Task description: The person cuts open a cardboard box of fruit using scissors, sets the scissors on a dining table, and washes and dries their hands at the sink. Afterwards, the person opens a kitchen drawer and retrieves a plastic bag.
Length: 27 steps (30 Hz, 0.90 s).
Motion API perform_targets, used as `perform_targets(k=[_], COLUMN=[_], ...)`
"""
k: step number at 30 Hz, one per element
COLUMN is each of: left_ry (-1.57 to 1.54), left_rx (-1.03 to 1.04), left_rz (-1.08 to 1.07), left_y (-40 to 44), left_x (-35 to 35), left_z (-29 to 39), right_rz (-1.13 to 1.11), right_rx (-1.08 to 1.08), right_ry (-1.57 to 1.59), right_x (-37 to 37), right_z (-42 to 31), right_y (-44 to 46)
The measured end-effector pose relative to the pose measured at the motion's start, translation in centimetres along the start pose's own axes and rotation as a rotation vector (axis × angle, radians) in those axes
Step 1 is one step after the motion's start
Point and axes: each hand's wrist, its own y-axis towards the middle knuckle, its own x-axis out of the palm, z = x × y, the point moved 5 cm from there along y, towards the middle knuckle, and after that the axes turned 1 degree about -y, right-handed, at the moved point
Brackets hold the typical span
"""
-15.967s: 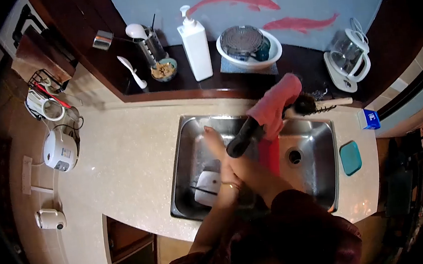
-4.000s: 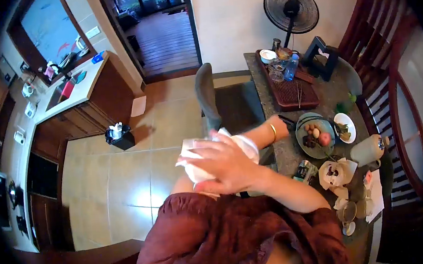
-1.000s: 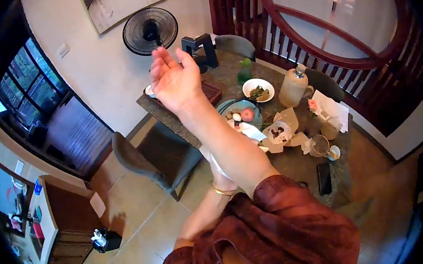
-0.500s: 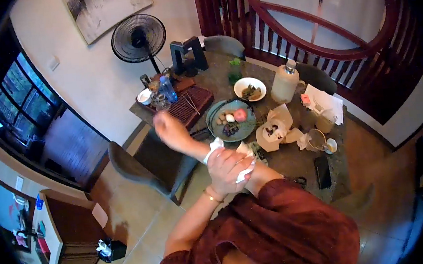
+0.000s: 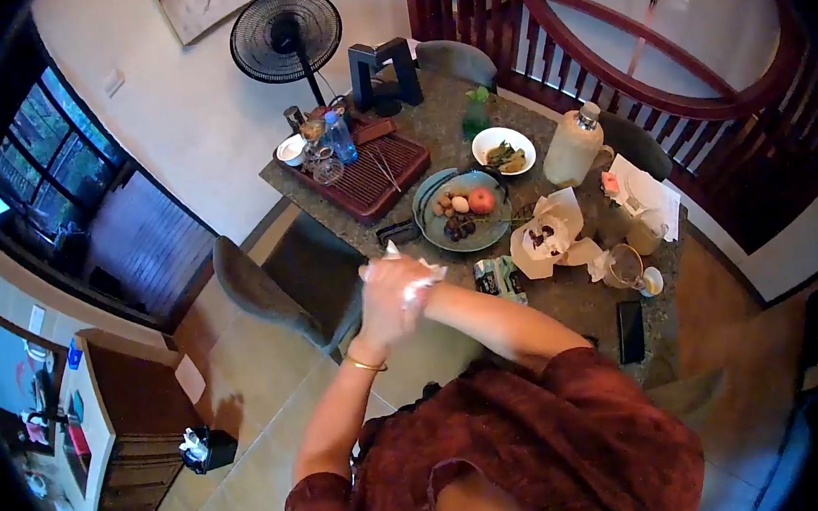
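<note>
My left hand [image 5: 389,305], with a gold bracelet at its wrist, is closed over a crumpled white tissue [image 5: 419,287]. It presses the tissue against my right hand, in front of the table's near edge. My right forearm [image 5: 500,317] reaches across from the right, and my right hand is mostly covered by the left one, so its fingers do not show clearly. Just beyond my hands, a green-and-white soft packet [image 5: 499,280] lies on the table. Behind it stands a blue-green plate [image 5: 470,241] with an apple [image 5: 481,201], eggs and dark grapes.
On the table [image 5: 567,315] are an open paper box [image 5: 547,235], a white bowl [image 5: 504,152], a large flask [image 5: 572,147], a phone [image 5: 631,332] and a tea tray [image 5: 365,182] with a bottle. A grey chair [image 5: 286,284] stands left; a small bin [image 5: 208,449] is on the floor.
My left hand has slid with the tissue from my right forearm down to the right hand. The right hand has drawn back from near the tea tray. The view has shifted slightly.
</note>
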Motion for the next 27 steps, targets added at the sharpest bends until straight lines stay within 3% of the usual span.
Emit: perform_targets(k=[2, 3, 4, 5, 7, 10, 13, 14, 15, 17, 18, 19, 22, 24, 27], left_ry=[-0.057, -0.172, -0.287, -0.399, -0.52, -0.839, -1.365, -1.498, -1.674, -1.414, -1.472, -1.528, -1.759, -2.119, -2.29], left_rx=[-0.154, -0.178, -0.206, -0.238, -0.556, -0.767, -0.977, -0.989, -0.81, -0.768, -0.805, -0.839, -0.816, -0.796, -0.605], left_rz=[0.298, 0.269, 0.243, 0.221, 0.066, 0.152, 0.549, 0.676, 0.535, 0.778, 0.835, 0.898, 0.733, 0.609, 0.372], left_y=[-0.7, -1.0, -1.3, -1.5, -2.7, -3.4, -5.5, -5.6, -5.0, -5.0, -4.3, -3.6, -4.8, -5.0, -2.8], left_x=[-1.8, -1.1, -0.3, 0.4, 1.5, 2.5, 1.4, 1.7, 2.3, 5.5, 6.6, 7.6, 10.6, 11.7, 9.9], left_z=[-1.5, -1.8, -2.1, -2.3, -3.1, -4.1, -6.7, -7.2, -6.0, -2.7, -2.1, -1.6, -4.7, -5.0, -4.2], right_rz=[-0.178, -0.269, 0.009, -0.1, -0.164, -0.247, -0.289, -0.377, -0.329, -0.135, -0.166, -0.125, 0.068, 0.184, 0.696], right_rx=[-0.033, -0.052, 0.023, -0.004, -0.111, -0.051, -0.267, -0.372, -0.445, -0.552, -0.506, -0.448, -0.333, -0.243, -0.196], right_ry=[0.006, 0.003, 0.475, 0.277, 0.274, 0.304, 0.514, 0.775, 1.341, 2.477, 2.838, 2.891, 2.66, 2.46, 0.968], right_x=[-1.2, -1.1, -0.5, 1.2, 1.0, 1.4, -3.0, -4.4, -4.2, -2.2, -3.2, -2.0, -0.3, -0.7, -5.7], right_z=[0.0, 0.1, 0.4, 1.4, 1.6, 0.7, -0.2, -0.5, -0.7, 0.0, 0.4, 0.9, 2.9, 3.6, 3.3], right_y=[-1.7, -2.0, -1.9, -2.8, -3.4, -3.9, -6.6, -7.5, -7.2, -5.8, -6.1, -5.8, -5.4, -6.0, -10.3])
